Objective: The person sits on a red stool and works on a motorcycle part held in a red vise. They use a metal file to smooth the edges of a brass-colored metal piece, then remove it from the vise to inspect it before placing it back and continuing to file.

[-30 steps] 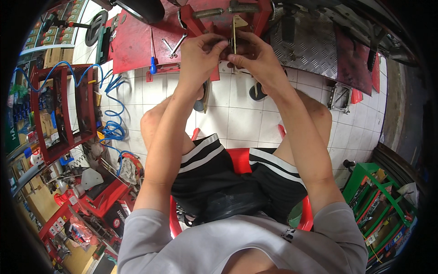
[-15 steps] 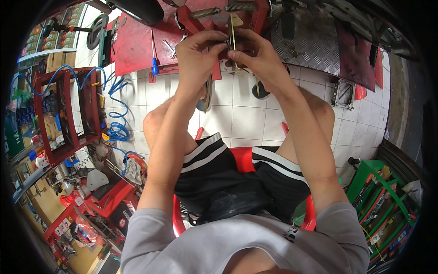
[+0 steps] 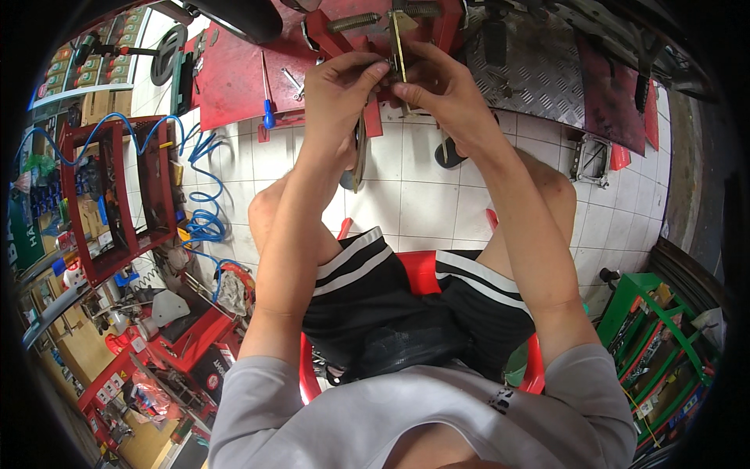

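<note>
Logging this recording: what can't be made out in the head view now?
Head view: part of the metal plate, hidden by the fingers of the left hand and right hand.
Head view: the rest of the black rounded part, cut off by the top edge.
Head view: what the green rack holds, too small.

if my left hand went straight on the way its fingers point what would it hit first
The left hand would probably meet the thin brass-coloured plate first; depth and contact are hard to judge.

Scuffed red bench [image 3: 228, 87], blue-handled screwdriver [image 3: 268, 112] lying on it, wrench [image 3: 293, 81] near it
</note>
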The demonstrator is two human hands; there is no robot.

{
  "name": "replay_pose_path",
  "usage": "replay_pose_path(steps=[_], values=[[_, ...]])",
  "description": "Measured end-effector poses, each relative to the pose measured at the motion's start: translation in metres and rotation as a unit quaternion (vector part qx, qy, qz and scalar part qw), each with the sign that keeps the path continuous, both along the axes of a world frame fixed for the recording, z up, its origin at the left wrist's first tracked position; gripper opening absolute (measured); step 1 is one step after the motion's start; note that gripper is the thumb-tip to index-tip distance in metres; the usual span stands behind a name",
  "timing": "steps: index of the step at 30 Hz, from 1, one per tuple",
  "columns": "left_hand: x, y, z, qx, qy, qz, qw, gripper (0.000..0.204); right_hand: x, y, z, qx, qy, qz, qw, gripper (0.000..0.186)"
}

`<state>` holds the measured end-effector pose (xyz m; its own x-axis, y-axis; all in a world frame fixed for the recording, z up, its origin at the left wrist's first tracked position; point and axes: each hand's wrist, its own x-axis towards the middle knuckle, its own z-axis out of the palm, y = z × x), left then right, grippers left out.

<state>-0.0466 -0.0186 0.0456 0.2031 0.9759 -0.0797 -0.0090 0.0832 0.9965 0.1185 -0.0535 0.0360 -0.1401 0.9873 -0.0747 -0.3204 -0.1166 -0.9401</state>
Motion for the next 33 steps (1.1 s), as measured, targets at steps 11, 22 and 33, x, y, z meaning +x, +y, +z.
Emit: replay_pose_path(steps=[11, 22, 33], values=[[0.001, -0.001, 0.003, 0.018, -0.041, -0.025, 0.999, 0.023, 0.0, 0.001, -0.004, 0.008, -0.021, -0.006, 1.0, 0.063], [0.003, 0.0, 0.002, 0.002, 0.009, 0.019, 1.0, 0.02, -0.001, 0.001, -0.004, 0.042, -0.042, -0.019, 0.998, 0.065], [0.0, 0.002, -0.002, 0.028, 0.0, 0.003, 1.0, 0.017, -0.003, 0.002, -0.009, 0.051, -0.071, -0.037, 0.996, 0.068]])
